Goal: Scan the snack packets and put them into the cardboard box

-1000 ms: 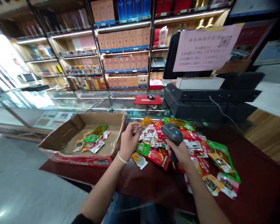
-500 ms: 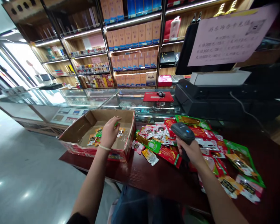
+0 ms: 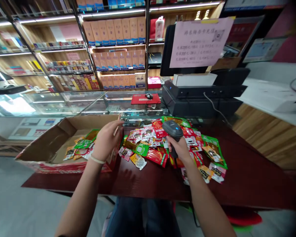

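My left hand (image 3: pixel 106 140) hovers over the right wall of a cardboard box (image 3: pixel 45 167), its fingers apart and holding nothing that I can see. Inside the box lie several snack packets (image 3: pixel 83 144), green, orange and pink. My right hand (image 3: pixel 181 149) is wrapped round the handle of a dark barcode scanner (image 3: pixel 173 129), raised over a heap of snack packets. Among the heap are a red packet (image 3: pixel 156 156), a green-edged packet (image 3: pixel 213 148) and small white and pink packets (image 3: pixel 135 135). An orange packet (image 3: pixel 138 161) lies at the heap's near left edge.
Everything rests on a dark red wooden table (image 3: pixel 143 184). Behind it stand a glass counter (image 3: pixel 93 98), a red mat (image 3: pixel 138 99) with a mouse (image 3: pixel 149 96), and a monitor (image 3: pixel 168 52) bearing a paper sign (image 3: pixel 199 42). A cable (image 3: pixel 213 107) hangs at the right.
The view has swung to the right. My left hand has moved from inside the box to its right wall, and another green packet shows in the box. The scanner stays over the heap.
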Tool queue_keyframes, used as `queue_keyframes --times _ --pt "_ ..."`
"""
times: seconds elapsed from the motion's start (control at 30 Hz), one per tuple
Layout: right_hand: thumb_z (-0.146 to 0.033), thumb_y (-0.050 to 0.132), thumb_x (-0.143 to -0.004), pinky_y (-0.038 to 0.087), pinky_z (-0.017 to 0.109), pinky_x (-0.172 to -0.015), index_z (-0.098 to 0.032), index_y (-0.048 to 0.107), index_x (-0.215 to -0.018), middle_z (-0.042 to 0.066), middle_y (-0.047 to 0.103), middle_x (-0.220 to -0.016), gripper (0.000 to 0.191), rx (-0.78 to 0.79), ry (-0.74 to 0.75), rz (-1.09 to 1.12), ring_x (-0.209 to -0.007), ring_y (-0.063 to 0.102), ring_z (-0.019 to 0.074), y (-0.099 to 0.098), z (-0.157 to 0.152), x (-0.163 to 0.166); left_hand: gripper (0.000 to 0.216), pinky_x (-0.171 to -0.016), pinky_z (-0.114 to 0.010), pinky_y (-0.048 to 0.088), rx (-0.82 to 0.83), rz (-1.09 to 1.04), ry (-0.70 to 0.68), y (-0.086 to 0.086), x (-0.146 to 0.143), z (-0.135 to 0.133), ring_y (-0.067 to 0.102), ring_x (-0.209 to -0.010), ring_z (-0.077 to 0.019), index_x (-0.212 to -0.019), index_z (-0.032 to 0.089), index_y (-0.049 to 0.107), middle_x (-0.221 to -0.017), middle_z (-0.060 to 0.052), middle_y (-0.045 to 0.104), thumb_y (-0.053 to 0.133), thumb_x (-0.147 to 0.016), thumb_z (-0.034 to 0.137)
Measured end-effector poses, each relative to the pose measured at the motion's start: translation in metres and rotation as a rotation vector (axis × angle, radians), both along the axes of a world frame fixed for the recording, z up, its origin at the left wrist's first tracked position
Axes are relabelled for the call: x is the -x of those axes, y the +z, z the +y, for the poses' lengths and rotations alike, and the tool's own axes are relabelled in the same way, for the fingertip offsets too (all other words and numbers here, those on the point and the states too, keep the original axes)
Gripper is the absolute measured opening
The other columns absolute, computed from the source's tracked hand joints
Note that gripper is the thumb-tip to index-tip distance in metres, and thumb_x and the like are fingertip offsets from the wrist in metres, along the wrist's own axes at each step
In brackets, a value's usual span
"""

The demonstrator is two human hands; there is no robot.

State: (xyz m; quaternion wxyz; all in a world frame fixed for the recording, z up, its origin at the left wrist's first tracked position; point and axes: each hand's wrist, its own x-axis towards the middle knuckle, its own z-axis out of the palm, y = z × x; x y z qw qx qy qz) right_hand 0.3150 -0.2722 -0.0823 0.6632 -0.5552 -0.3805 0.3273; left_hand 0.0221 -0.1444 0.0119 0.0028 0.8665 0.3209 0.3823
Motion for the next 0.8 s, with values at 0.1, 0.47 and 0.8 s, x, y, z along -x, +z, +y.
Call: queue_keyframes --times 0.1,0.47,0.8 --pt "-0.049 0.077 -0.077 0.041 0.021 -0.038 -0.020 0.057 -0.067 -0.005 0.053 -0.052 0.037 -0.019 -0.007 0.037 -0.038 0.047 0.0090 0.000 -0.001 -0.007 0.025 -0.097 -0.035 0.052 0.080 -0.028 -0.151 -0.016 -0.052 -0.007 0.068 -0.106 -0.0209 -0.117 0.023 0.066 -0.115 -0.006 0.072 0.052 -0.096 0.028" --pt "-0.052 0.079 -0.074 0.041 0.020 -0.036 -0.020 0.056 -0.065 -0.005 0.052 -0.050 0.041 -0.028 -0.035 0.114 -0.036 0.047 0.0084 -0.002 0.003 -0.015 0.045 -0.114 -0.054 0.037 0.319 -0.179 -0.208 -0.152 -0.153 0.014 0.050 -0.133 -0.0345 -0.126 0.016 0.061 -0.138 -0.020 0.056 0.063 -0.081 0.019" --pt "-0.055 0.080 -0.072 0.040 0.022 -0.037 -0.020 0.057 -0.066 -0.004 0.052 -0.050 0.042 0.038 -0.047 0.070 -0.038 0.047 0.0098 -0.007 0.004 -0.011 0.018 -0.091 -0.034 0.049 0.631 -0.664 -0.144 -0.142 -0.135 0.000 0.067 -0.094 -0.0232 -0.104 0.025 0.067 -0.100 -0.005 0.073 0.065 -0.086 0.028"
